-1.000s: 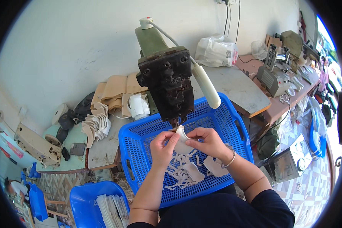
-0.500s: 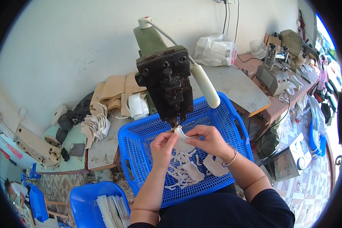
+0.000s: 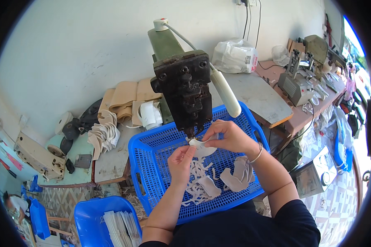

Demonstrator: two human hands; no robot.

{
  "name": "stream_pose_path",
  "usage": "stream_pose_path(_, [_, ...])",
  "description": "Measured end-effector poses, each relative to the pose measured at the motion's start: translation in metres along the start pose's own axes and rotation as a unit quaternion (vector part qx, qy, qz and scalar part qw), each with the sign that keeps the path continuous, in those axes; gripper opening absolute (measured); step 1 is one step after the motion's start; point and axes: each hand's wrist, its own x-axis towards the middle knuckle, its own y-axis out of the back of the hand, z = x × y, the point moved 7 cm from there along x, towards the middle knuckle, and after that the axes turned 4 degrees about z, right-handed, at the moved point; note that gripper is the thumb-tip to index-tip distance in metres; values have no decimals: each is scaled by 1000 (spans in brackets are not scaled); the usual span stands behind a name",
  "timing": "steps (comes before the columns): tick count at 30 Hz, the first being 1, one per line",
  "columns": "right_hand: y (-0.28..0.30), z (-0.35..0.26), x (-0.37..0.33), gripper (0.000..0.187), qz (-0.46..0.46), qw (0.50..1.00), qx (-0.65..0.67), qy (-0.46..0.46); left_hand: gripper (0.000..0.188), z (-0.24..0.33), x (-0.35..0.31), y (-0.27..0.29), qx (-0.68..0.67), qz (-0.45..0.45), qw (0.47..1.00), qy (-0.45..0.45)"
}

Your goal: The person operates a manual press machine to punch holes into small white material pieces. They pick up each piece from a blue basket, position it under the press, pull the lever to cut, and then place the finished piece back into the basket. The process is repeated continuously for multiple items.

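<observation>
My left hand pinches the left edge of a curved white sheet piece between thumb and fingers. Closed on its right side is my right hand, a metal bangle on the wrist. The piece's upper edge meets the small working tip of a dark machine head on a green arm; the exact contact is too small to make out. Below both hands is a blue slotted basket. In it lie thin white offcut strips, one loose white piece and a cluster of similar pieces.
A white lamp-like tube hangs right of the machine head. Left on the bench are stacked white pieces, beige sheets and a sewing machine. A blue tub with white bundles stands lower left. A grey machine sits right.
The white piece has turned against the machine tip, its curved edge now facing up. My right hand has risen and swung toward the tip. My left hand has shifted slightly right and down.
</observation>
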Motion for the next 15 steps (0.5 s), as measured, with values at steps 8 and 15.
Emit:
stream_pose_path(8, [6,2,17,18,-88,995,-11,-40,15,-6,-2,-5,-10,-11,1000,7])
stream_pose_path(15, [7,3,31,26,-146,986,-18,-75,12,-13,-1,-8,-48,-31,998,8])
